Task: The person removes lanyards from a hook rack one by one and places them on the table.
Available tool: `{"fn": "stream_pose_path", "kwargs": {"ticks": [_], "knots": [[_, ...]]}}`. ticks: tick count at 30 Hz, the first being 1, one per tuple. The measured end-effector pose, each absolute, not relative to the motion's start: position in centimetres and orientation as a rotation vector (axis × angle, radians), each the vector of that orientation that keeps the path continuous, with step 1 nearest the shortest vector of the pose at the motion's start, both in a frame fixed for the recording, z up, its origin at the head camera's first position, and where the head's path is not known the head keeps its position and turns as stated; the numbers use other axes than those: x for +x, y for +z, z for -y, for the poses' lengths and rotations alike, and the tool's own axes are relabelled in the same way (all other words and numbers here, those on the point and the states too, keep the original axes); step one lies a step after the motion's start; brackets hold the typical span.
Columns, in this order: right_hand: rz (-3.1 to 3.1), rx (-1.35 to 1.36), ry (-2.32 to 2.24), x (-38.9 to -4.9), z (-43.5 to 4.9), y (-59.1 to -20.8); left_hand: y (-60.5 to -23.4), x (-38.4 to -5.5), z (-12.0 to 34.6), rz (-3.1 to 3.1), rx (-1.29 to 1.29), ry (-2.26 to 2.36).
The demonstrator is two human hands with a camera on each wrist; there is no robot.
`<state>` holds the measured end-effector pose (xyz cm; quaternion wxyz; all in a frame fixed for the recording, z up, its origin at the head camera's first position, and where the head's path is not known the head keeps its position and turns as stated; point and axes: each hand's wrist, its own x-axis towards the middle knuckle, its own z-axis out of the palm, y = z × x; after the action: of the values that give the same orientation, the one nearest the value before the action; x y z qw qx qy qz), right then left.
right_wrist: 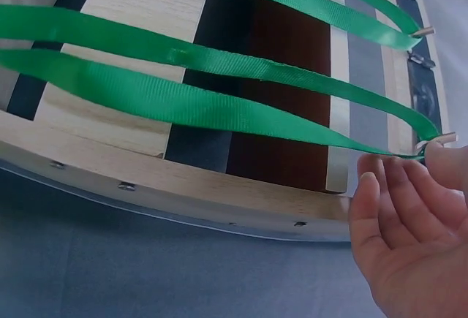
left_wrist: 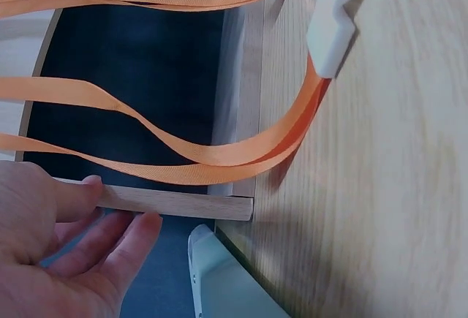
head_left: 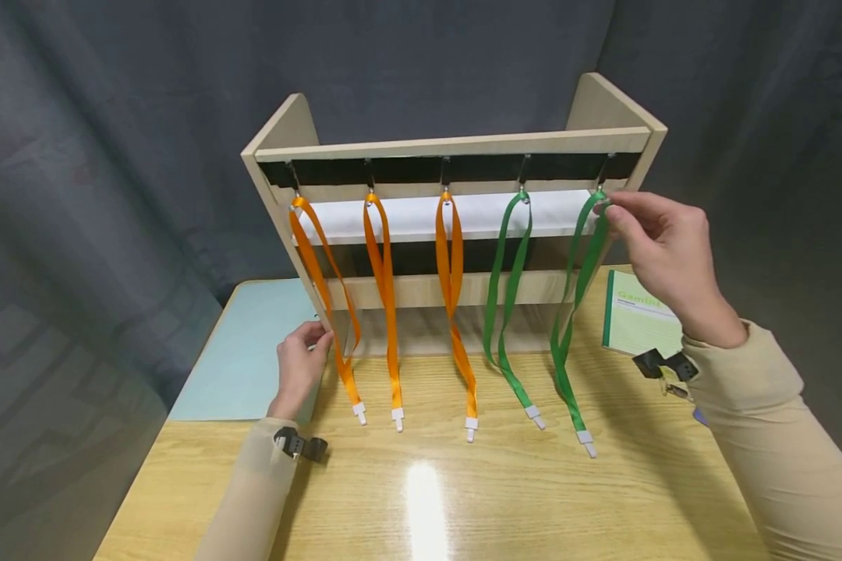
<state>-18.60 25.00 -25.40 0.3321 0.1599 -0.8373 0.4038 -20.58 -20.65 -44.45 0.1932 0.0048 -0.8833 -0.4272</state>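
A wooden shelf (head_left: 526, 144) stands on the table, with a row of hooks along its black upper strip. From these hang three orange lanyards (head_left: 450, 265) on the left and middle, and two green ones on the right, each with a white plastic clip at its lower end. My right hand (head_left: 666, 253) pinches the rightmost green lanyard (head_left: 589, 257) at its top, right by the hook. Low on the left, my left hand (head_left: 302, 362) grips the shelf's side panel (left_wrist: 175, 202), thumb on one face and fingers on the other.
A pale blue sheet (head_left: 252, 351) lies on the table left of the shelf. To the right is a green notebook (head_left: 638, 312), partly behind my right forearm. Dark grey curtains (head_left: 449, 62) hang behind. The wooden table (head_left: 533, 499) extends in front.
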Motion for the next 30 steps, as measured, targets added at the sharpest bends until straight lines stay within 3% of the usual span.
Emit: {"fn": "stream_pose_path", "kwargs": {"ticks": [30], "knots": [[2.100,0.477,1.070,-17.7,-25.6,-23.8,-44.8,-20.6,20.7,2.464,0.016,-1.236]]}}
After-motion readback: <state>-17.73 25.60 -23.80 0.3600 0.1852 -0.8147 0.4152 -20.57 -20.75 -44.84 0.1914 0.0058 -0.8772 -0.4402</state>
